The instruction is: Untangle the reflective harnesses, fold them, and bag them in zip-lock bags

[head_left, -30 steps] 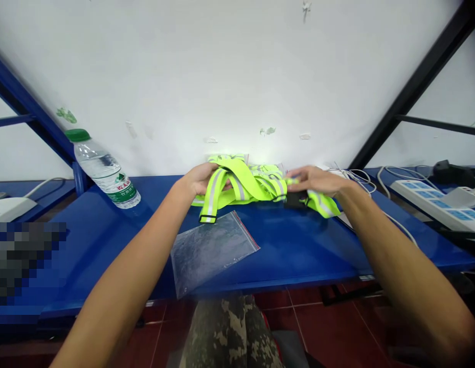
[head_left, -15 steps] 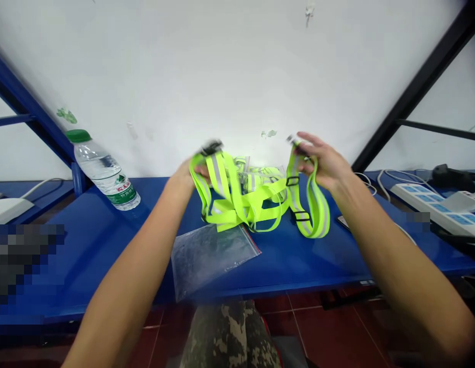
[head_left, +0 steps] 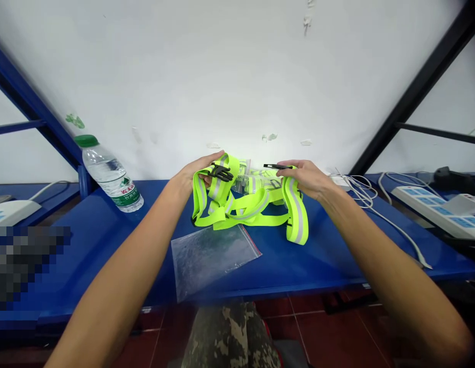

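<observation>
Over the blue table (head_left: pixel 317 255), the left hand (head_left: pixel 195 176) and right hand (head_left: pixel 304 179), each gripping a buckle end of the yellow straps (head_left: pixel 252 209), have sunk lower than half a second ago, so the loops now rest just behind the plastic bag (head_left: pixel 212 253).

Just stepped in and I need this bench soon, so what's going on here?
A person holds a neon yellow reflective harness over the blue table with both bare hands. The left hand grips one end by a black buckle, and the right hand grips the other end. The lower loops seem to rest on the table. A clear zip bag lies flat in front, untouched. A water bottle stands at the left.
</observation>
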Demonstrator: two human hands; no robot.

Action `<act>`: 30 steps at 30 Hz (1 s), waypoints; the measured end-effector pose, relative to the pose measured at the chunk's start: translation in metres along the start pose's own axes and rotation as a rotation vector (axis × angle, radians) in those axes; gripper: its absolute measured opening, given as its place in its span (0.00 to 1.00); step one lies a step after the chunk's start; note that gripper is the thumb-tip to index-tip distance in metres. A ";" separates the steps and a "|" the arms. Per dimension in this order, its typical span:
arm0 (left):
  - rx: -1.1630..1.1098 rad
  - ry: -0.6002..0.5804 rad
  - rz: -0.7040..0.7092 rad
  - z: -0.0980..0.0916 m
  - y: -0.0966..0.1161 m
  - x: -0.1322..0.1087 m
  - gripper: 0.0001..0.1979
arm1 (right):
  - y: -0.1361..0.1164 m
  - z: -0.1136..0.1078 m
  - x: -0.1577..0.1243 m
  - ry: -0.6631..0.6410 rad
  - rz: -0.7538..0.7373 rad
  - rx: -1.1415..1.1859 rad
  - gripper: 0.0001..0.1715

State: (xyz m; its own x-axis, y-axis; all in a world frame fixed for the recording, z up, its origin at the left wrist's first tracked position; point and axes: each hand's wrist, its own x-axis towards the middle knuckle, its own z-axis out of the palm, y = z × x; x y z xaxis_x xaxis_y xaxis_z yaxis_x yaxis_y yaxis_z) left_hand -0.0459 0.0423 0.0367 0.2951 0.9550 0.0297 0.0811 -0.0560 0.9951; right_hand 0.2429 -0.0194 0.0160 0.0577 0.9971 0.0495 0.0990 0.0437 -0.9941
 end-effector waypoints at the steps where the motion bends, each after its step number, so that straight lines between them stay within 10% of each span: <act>1: -0.016 0.011 -0.043 0.003 0.003 0.000 0.16 | -0.001 0.004 -0.001 -0.029 -0.035 -0.040 0.16; 12: -0.321 0.006 0.000 0.052 -0.019 -0.011 0.18 | 0.018 0.040 -0.025 -0.229 0.139 0.234 0.16; 21: -0.127 0.113 0.025 0.057 -0.032 -0.024 0.29 | 0.047 0.047 -0.010 -0.117 -0.283 -0.080 0.21; 26: 0.091 0.083 0.072 0.061 -0.027 -0.039 0.49 | 0.055 0.048 -0.008 -0.078 -0.344 -0.202 0.23; 30: 0.003 0.103 0.009 0.060 -0.033 -0.037 0.44 | 0.061 0.044 -0.007 -0.058 -0.355 -0.214 0.25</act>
State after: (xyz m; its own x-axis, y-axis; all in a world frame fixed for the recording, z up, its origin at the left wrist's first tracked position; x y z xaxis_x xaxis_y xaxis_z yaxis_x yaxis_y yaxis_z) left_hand -0.0021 -0.0086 -0.0026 0.1959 0.9794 0.0481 0.0823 -0.0653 0.9945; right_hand 0.2045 -0.0212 -0.0492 -0.0732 0.9244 0.3743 0.3074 0.3779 -0.8733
